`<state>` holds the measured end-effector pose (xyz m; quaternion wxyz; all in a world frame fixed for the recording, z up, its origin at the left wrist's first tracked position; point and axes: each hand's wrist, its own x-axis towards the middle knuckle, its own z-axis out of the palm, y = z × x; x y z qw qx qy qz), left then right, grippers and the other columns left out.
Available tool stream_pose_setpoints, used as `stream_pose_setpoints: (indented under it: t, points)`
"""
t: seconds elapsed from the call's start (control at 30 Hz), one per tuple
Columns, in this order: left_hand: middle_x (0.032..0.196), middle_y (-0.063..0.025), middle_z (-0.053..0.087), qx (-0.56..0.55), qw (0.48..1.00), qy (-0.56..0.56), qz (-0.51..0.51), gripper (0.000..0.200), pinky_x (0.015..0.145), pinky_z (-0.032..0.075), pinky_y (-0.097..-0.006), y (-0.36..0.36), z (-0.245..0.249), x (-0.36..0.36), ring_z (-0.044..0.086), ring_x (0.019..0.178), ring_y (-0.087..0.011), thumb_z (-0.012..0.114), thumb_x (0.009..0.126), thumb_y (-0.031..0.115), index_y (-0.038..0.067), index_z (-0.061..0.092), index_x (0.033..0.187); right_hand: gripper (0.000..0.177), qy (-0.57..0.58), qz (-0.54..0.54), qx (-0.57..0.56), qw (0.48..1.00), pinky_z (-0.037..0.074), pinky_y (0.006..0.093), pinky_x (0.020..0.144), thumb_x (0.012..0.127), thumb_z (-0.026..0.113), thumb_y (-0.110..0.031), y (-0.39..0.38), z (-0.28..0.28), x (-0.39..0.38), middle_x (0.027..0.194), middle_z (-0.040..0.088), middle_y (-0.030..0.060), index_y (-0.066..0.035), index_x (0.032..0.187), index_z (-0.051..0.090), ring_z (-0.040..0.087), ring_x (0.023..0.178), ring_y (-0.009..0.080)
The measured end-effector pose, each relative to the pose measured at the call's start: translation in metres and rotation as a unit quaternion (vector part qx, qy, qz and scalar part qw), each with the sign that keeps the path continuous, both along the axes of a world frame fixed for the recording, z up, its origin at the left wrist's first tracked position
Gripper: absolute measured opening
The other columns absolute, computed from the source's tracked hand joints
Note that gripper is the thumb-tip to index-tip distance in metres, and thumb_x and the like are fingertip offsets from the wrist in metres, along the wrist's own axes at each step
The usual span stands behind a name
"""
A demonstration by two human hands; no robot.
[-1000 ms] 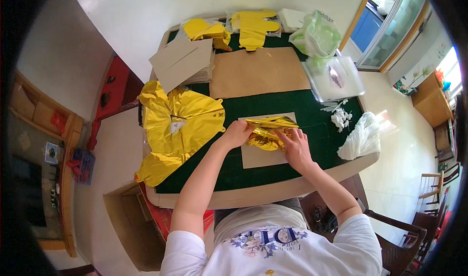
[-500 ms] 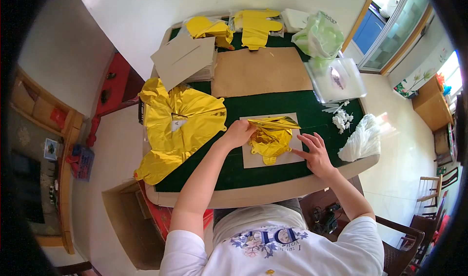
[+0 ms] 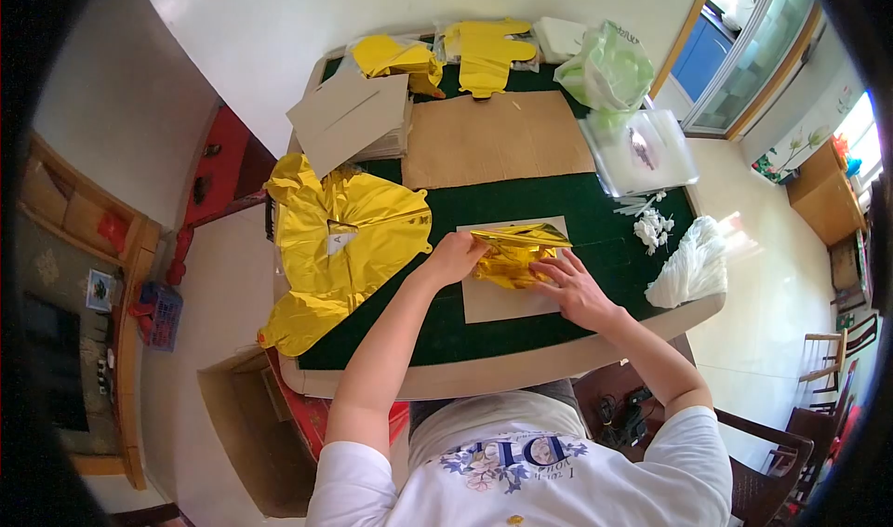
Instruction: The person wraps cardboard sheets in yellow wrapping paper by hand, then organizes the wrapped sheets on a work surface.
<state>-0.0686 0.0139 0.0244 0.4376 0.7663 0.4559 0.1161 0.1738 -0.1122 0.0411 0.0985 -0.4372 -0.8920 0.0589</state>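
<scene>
A gold foil balloon (image 3: 507, 268), partly folded, lies on a beige cardboard sheet (image 3: 502, 309) in front of me. My left hand (image 3: 453, 258) pinches the balloon's upper left edge. Spread over its lower right side are the fingers of my right hand (image 3: 580, 293), touching the foil from above; the thumb is partly hidden. To the left of my left hand, a large heap of gold foil balloons (image 3: 372, 239) is spread out, with a small white label in its middle.
Behind the work are a brown cardboard (image 3: 498, 141), stacked cardboard sheets (image 3: 349, 118) and yellow foil pieces (image 3: 488, 53). On the right stand a green-white plastic bag (image 3: 609, 66), clear plastic sleeves (image 3: 642, 155), white straw-like pieces (image 3: 654, 231) and a white bundle (image 3: 690, 265).
My right hand has moved left from the cardboard's right side onto the foil. The balloon's lower tabbed edge has been turned up out of sight. My left hand stays at the same spot.
</scene>
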Motion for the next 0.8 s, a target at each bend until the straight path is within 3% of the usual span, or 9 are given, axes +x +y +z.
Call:
stream_pose_setpoints:
  t: [0.1,0.23,0.43,0.5,0.6,0.8]
  points:
    - [0.095,-0.0235,0.066,0.039,0.999,0.018,-0.02,0.027,0.076,0.05,-0.0412,0.0,0.002,0.0,0.064,0.089,-0.0359,0.051,0.093,0.018,-0.004,0.061,0.105,0.065,0.038,-0.037,0.013,0.999,0.025,0.0495,0.112,0.071,0.058,0.001,0.003,-0.006,-0.008,0.125,0.052,0.011,-0.013,0.133,0.049,0.045,0.123,0.0279]
    - [0.103,-0.023,0.066,0.016,0.998,0.055,-0.024,0.029,0.083,0.052,-0.038,-0.002,0.017,0.002,0.064,0.097,-0.0331,0.048,0.097,0.018,-0.007,0.061,0.108,0.065,0.077,-0.089,0.023,0.993,0.031,0.0453,0.107,0.073,0.058,0.001,0.007,-0.005,-0.017,0.12,0.052,0.0115,-0.012,0.136,0.047,0.046,0.118,0.0311]
    - [0.103,-0.0227,0.066,0.006,0.998,0.063,-0.02,0.029,0.083,0.052,-0.0372,-0.005,0.025,0.003,0.065,0.095,-0.0326,0.049,0.097,0.018,-0.007,0.061,0.108,0.058,0.057,-0.177,0.012,0.982,0.037,0.0422,0.095,0.077,0.063,-0.008,0.013,-0.016,-0.024,0.117,0.052,0.0139,-0.011,0.134,0.05,0.048,0.109,0.0314]
    - [0.103,-0.0225,0.066,-0.009,0.997,0.07,-0.016,0.03,0.083,0.052,-0.0371,-0.005,0.029,0.003,0.065,0.095,-0.0325,0.049,0.097,0.018,-0.007,0.061,0.108,0.054,0.047,-0.199,0.002,0.979,0.037,0.042,0.095,0.078,0.063,-0.009,0.013,-0.016,-0.026,0.116,0.052,0.0143,-0.011,0.131,0.053,0.048,0.11,0.0306]
    - [0.088,-0.0235,0.066,0.018,0.999,0.027,0.0,0.029,0.072,0.05,-0.04,-0.003,0.014,0.001,0.065,0.083,-0.0345,0.053,0.093,0.021,-0.006,0.062,0.099,0.049,0.017,-0.238,0.049,0.97,0.033,0.0441,0.1,0.079,0.062,-0.01,0.01,-0.007,-0.033,0.12,0.051,0.0148,-0.01,0.128,0.056,0.045,0.117,0.0298]
    - [0.09,-0.0234,0.066,0.02,1.0,0.019,0.002,0.03,0.072,0.05,-0.0399,-0.004,0.013,0.001,0.064,0.084,-0.0349,0.053,0.094,0.022,-0.006,0.062,0.1,0.045,-0.016,-0.219,0.078,0.972,0.018,0.0509,0.114,0.081,0.06,-0.01,0.005,-0.021,-0.03,0.133,0.046,0.0157,-0.005,0.126,0.056,0.035,0.133,0.0294]
